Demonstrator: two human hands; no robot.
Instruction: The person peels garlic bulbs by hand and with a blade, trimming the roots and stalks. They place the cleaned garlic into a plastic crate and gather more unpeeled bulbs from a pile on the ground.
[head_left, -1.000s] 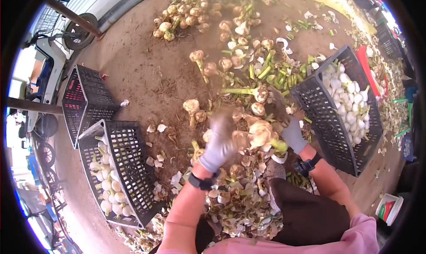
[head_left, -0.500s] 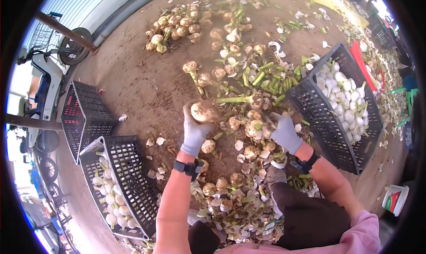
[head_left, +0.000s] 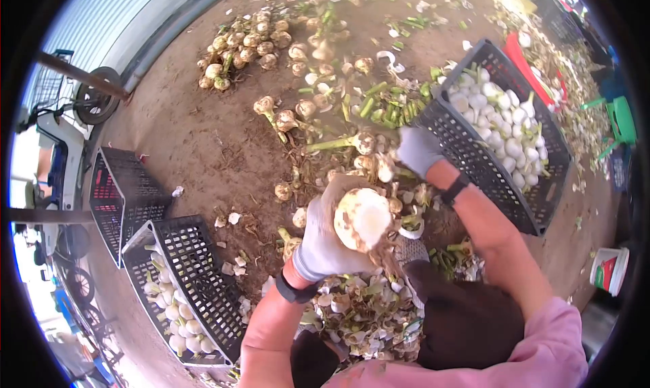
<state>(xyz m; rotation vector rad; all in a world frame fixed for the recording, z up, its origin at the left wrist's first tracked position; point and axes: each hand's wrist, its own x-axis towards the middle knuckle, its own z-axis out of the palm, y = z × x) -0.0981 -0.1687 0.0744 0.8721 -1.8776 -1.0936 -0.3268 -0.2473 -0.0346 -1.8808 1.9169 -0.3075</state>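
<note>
My left hand [head_left: 325, 242], in a pale grey glove, grips a large garlic bulb [head_left: 364, 219] in front of me. A broad white face of the bulb is turned up, with brown dirty skin around it and dry roots hanging below. My right hand [head_left: 420, 151], gloved too, is held farther forward over the pile and looks closed; its fingertips and whatever they hold are hidden. Just left of it lies a whitish garlic bulb [head_left: 385, 168]. A bulb with a long green stem [head_left: 332, 145] rests on the dirt beyond my left hand.
A black crate of peeled garlic [head_left: 504, 127] stands at the right, another crate [head_left: 193, 279] at the lower left. Behind it is a further crate [head_left: 128, 191]. Unpeeled bulbs [head_left: 247, 46] lie ahead, cut green stems [head_left: 393, 103] near the right crate. Peelings [head_left: 365, 313] cover the ground between my legs.
My left hand has come nearer and to the right, its garlic bulb now turned white face up. The right hand has moved forward, away from the bulbs it was among. The view has shifted slightly.
</note>
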